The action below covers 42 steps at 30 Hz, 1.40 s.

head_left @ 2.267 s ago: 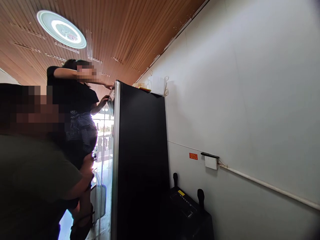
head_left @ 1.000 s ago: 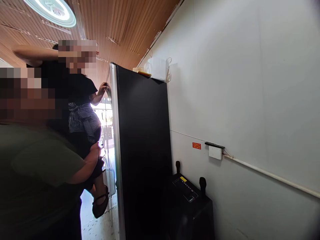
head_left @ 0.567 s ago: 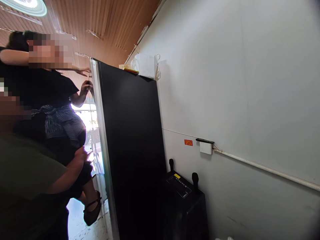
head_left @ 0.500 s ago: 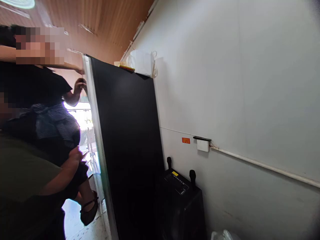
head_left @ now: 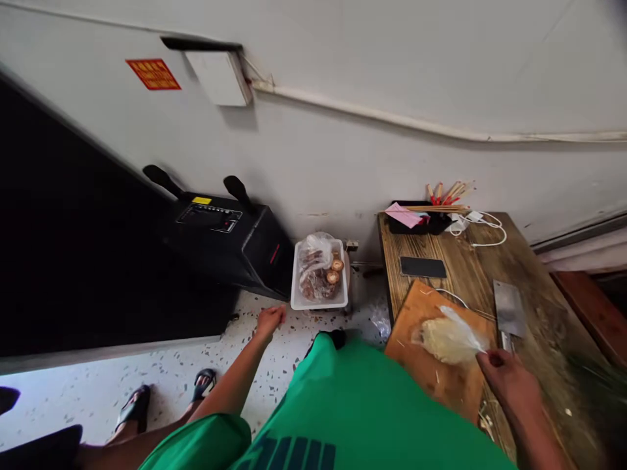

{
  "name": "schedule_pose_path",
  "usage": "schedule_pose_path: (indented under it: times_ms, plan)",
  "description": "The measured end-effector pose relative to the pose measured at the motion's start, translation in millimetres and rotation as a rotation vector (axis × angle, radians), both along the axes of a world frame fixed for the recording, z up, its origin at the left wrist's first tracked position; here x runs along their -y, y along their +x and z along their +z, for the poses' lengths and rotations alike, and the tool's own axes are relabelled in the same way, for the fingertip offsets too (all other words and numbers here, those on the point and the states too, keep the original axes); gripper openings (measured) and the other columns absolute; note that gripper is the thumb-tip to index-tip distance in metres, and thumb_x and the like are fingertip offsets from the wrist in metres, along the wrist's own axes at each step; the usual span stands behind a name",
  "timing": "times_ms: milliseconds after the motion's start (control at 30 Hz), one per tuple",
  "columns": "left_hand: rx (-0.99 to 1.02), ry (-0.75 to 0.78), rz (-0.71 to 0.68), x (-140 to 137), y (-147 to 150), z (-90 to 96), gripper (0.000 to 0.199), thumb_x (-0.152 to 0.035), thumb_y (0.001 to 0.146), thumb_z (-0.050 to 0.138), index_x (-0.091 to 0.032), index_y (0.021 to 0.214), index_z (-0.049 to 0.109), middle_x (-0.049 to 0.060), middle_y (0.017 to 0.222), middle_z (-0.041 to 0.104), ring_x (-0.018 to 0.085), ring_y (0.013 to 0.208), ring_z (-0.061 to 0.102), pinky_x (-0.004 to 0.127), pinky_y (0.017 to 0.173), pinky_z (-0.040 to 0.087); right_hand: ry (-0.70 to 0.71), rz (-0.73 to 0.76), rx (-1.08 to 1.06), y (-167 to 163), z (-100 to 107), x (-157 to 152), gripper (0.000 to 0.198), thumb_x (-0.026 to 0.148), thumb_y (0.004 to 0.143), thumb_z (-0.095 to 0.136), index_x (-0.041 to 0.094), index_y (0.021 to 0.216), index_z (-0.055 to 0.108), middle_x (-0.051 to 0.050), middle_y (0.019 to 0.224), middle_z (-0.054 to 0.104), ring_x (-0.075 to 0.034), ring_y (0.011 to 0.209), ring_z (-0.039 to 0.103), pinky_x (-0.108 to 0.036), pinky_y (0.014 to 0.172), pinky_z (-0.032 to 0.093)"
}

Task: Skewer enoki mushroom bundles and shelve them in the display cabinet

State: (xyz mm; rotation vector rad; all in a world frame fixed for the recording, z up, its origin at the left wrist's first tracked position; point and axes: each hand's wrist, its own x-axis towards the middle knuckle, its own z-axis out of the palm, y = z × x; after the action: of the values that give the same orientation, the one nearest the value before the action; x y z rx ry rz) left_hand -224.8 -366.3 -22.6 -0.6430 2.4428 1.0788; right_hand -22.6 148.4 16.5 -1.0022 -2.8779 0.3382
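My right hand (head_left: 507,375) is closed on the gathered end of a clear plastic bag (head_left: 448,339) with pale yellow food in it. The bag rests on a wooden cutting board (head_left: 409,320) on the table. A cleaver (head_left: 509,307) lies just beyond that hand, its blade pointing away from me. My left hand (head_left: 271,321) hangs over the floor with its fingers loosely curled, and nothing shows in it. Closest to it is a white plastic tray (head_left: 295,287) holding mushrooms (head_left: 333,277), partly covered by a clear bag.
On the wooden table (head_left: 548,326) lie a phone (head_left: 422,267), a white cable (head_left: 494,243) and a black box (head_left: 399,225) with sticks. A black speaker (head_left: 259,251) with two microphones stands by the wall. Another person's sandalled feet (head_left: 134,408) are at the lower left.
My view has swung right and down, from the black partition and nearby people to the table. Both my hands, the tray and the bag now show; the speaker sits further left.
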Motion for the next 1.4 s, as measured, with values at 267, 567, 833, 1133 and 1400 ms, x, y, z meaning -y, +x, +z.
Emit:
schedule_pose_path:
  times_ms: [267, 567, 833, 1133, 1400]
  plan:
    - [-0.109, -0.089, -0.156, -6, -58, -38.7, 0.033, -0.033, 0.076, 0.054, -0.012, 0.100, 0.063, 0.010, 0.091, 0.068, 0.023, 0.088, 0.062, 0.032, 0.076, 0.047, -0.018, 0.115, -0.083, -26, -19, 27, 0.069, 0.055, 0.067, 0.049, 0.017, 0.125, 0.043, -0.015, 0.105, 0.055, -0.033, 0.092, 0.056, -0.046, 0.076, 0.046]
    - [-0.195, -0.080, -0.618, -107, -151, -66.2, 0.026, -0.027, 0.078, 0.053, -0.016, 0.097, 0.067, 0.010, 0.103, 0.066, 0.024, 0.103, 0.055, 0.031, 0.089, 0.038, 0.082, 0.096, -0.099, -37, -25, 54, 0.058, 0.051, 0.076, 0.047, 0.016, 0.122, 0.040, -0.015, 0.108, 0.049, -0.031, 0.102, 0.048, -0.046, 0.086, 0.041]
    - [-0.187, -0.121, -0.795, -161, -166, -60.7, 0.033, -0.027, 0.080, 0.042, -0.010, 0.098, 0.065, 0.014, 0.091, 0.068, 0.027, 0.087, 0.062, 0.033, 0.073, 0.044, -0.071, -0.147, -0.118, -51, 0, 66, 0.017, 0.025, 0.076, 0.045, 0.017, 0.091, 0.048, -0.010, 0.091, 0.052, -0.022, 0.077, 0.053, -0.035, 0.070, 0.044]
    - [-0.279, 0.233, -1.198, -243, -105, -4.6, 0.051, -0.046, 0.074, 0.053, -0.017, 0.116, 0.056, 0.009, 0.104, 0.066, 0.022, 0.096, 0.061, 0.033, 0.080, 0.050, -0.171, -0.193, -0.257, -67, 49, 76, 0.021, 0.010, 0.065, 0.046, 0.018, 0.084, 0.050, -0.005, 0.082, 0.056, -0.019, 0.077, 0.053, -0.030, 0.073, 0.042]
    - [-0.713, 0.431, -1.459, -283, -45, 55.8, 0.057, -0.042, 0.076, 0.054, -0.020, 0.128, 0.045, 0.010, 0.136, 0.041, 0.029, 0.127, 0.034, 0.047, 0.105, 0.029, -0.367, 0.159, -0.290, -123, 75, 130, 0.049, 0.009, 0.069, 0.049, 0.018, 0.117, 0.045, -0.009, 0.109, 0.055, -0.021, 0.101, 0.051, -0.032, 0.087, 0.043]
